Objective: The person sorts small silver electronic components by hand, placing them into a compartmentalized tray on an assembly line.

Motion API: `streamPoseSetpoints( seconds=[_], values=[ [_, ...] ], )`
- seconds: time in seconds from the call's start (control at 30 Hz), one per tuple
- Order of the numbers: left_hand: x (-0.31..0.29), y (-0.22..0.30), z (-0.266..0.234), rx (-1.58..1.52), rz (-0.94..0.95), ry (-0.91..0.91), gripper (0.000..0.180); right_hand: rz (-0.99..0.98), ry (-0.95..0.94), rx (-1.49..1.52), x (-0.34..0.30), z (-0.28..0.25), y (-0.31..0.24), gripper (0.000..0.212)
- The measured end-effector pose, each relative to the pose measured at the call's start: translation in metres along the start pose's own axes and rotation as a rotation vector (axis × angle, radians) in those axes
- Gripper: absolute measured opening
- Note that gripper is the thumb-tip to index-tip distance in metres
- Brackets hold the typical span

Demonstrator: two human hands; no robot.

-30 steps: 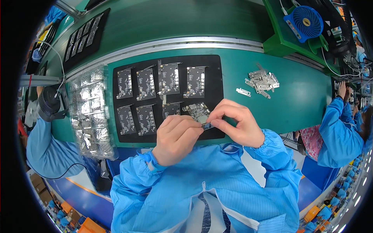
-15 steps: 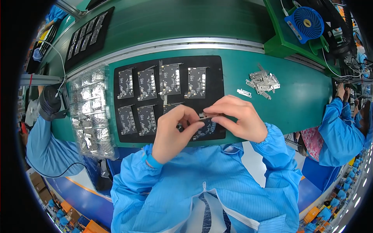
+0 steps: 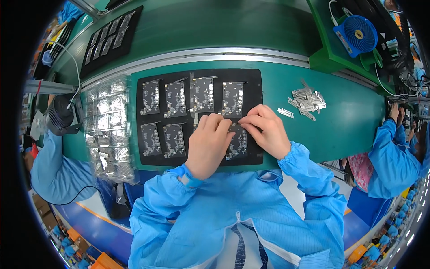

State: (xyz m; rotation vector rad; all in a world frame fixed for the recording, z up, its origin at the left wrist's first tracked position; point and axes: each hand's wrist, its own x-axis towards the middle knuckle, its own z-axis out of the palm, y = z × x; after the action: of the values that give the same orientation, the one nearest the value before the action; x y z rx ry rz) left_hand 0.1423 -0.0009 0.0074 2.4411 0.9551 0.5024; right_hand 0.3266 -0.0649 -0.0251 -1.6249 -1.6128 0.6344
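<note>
A black circuit board (image 3: 238, 145) lies at the near right of the black mat (image 3: 256, 154), its far edge under my fingertips. My left hand (image 3: 208, 145) is curled against the board's left side and far edge, covering part of that row. From the right, my right hand (image 3: 268, 131) pinches at the same far edge, thumb against forefinger. Any small part between the fingertips is hidden. Several more boards stand in two rows on the mat, among them one (image 3: 233, 98) just beyond my hands and one (image 3: 174, 140) left of my left hand.
Flat metal brackets (image 3: 309, 101) lie heaped right of the mat, a single bracket (image 3: 285, 113) beside them. Stacked clear plastic trays (image 3: 107, 119) stand at the left. A blue fan (image 3: 358, 35) sits on a green shelf at the far right. Co-workers' sleeves (image 3: 394, 152) flank the bench.
Both hands have shifted slightly farther from me, and the tilted board's far edge has come down to the mat. My left fingers now curl over it; my right hand is more closed.
</note>
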Motion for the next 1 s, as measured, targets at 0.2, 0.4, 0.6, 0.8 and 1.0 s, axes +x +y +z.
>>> streamPoseSetpoints(
  seconds=[0.2,0.4,0.6,0.8,1.0],
  values=[
    [-0.045,-0.023,-0.047,0.026,-0.137,0.212,0.025,0.138,0.175,-0.044,-0.028,-0.026,-0.008,0.013],
    [-0.126,-0.065,-0.078,0.164,-0.519,0.266,0.028,0.514,0.114,0.284,-0.064,-0.024,-0.007,0.024],
    [-0.162,-0.080,-0.077,0.193,-0.571,0.324,0.031,0.563,0.099,0.450,-0.061,-0.003,-0.007,0.029],
    [-0.161,-0.086,-0.065,-0.299,-0.667,0.514,0.029,0.441,0.153,0.713,-0.062,-0.003,-0.003,0.027],
    [-0.150,-0.089,-0.074,-0.694,-0.598,0.669,0.030,0.380,0.249,0.934,-0.062,-0.027,-0.002,0.028]
  ],
)
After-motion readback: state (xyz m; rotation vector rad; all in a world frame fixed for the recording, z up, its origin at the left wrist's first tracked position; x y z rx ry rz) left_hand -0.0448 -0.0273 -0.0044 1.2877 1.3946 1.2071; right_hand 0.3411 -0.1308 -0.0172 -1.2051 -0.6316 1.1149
